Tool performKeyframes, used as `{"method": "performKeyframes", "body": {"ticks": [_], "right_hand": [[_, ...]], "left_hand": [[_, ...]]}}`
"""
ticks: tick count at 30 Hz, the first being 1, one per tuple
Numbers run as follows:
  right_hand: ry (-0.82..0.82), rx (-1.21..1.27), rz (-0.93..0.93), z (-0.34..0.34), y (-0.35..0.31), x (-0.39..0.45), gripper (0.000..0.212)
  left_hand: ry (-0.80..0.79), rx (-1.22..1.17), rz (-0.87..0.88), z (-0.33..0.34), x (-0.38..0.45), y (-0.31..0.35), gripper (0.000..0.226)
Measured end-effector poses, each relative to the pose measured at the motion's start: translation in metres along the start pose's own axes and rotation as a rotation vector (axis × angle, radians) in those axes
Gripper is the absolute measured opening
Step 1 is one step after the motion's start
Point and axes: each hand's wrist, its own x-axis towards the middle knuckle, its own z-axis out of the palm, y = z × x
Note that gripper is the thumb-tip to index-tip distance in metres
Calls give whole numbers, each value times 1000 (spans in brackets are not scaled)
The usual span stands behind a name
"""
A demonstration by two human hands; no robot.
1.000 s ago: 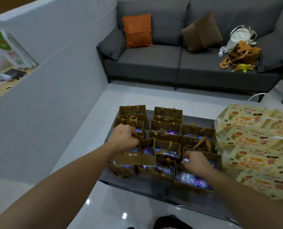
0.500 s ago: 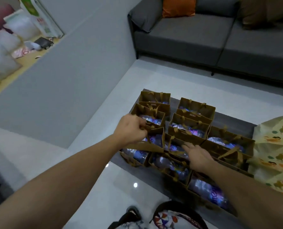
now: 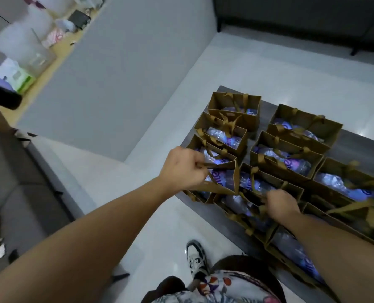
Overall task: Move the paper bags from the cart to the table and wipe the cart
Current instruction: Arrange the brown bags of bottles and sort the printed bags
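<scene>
A: Item one, the fingers. What have they got?

B: Left hand [image 3: 182, 168]: fingers curled tight round the brown ribbon handles [image 3: 205, 165] of one paper bag [image 3: 222, 182], knuckles facing up. That bag sits at the near left corner of the cluster, its front panel tilted out toward the floor edge. Right hand [image 3: 281, 205]: fingers bent down into the top of a neighbouring bag [image 3: 250, 206], pinching at its handles as far as I can see; the fingertips themselves are hidden behind the hand.

A: Item two, the bags as a lot.

B: Brown paper bags [image 3: 286, 154], open-topped, ribbon handles, packed side by side in rows and touching one another. Each one I can see into holds clear plastic water bottles [image 3: 290, 161] with purple labels. Two rows run away from us, left row and right row, with more bags trailing off to the near right, partly under the right forearm.

A: Standing on what?

B: A dark grey flat surface [image 3: 365, 149], bare at its far right. The left row sits right at its left edge.

A: Item three, surroundings.

B: White glossy tiled floor [image 3: 258, 68]. A pale grey partition wall [image 3: 120, 73] to the left, with a wooden ledge [image 3: 50, 53] behind it carrying blurred clutter. Dark sofa base [image 3: 301, 20] at the far side. Below, the person's patterned shorts [image 3: 221, 287] and one white and black sneaker [image 3: 197, 259].
</scene>
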Motion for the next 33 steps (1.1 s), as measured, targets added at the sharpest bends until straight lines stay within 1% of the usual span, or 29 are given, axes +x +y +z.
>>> {"method": "performKeyframes", "body": {"ticks": [2,4,9,11,13,15,17,20,21,23,25,27,30,33], "right_hand": [[100,161,43,-3,-1,0,20],[151,313,77,-9,-4,-2,19],[143,588,174,-40,-23,-9,13],[135,653,215,-54,-31,-17,18],[205,660,251,-68,-37,-29,24],[301,616,249,-80,-44,-45,27],[358,587,248,-93,-53,-65,25],[407,549,292,-111,-69,-96,20],[440,548,311,-115,-72,-106,19],[514,577,354,-120,-75,-124,20],[597,613,398,-124,-78,-142,24],[685,634,428,-130,-82,-155,26],[775,670,478,-139,-86,-173,25],[860,697,530,-145,-82,-190,26]], "left_hand": [[19,3,18,3,4,1,17],[21,3,34,5,8,2,17],[-4,32,56,0,8,0,18],[-16,28,81,-4,7,-1,18],[-6,35,116,-10,9,-1,17],[10,39,146,-16,12,0,20],[31,-1,148,-24,14,0,30],[98,-68,142,-43,16,-2,29],[122,-97,152,-50,15,-1,32],[168,-142,180,-64,13,3,40],[208,-205,219,-75,12,9,42],[230,-222,280,-84,11,16,35],[232,-185,360,-95,12,25,21],[208,-166,401,-98,9,34,20]]}}
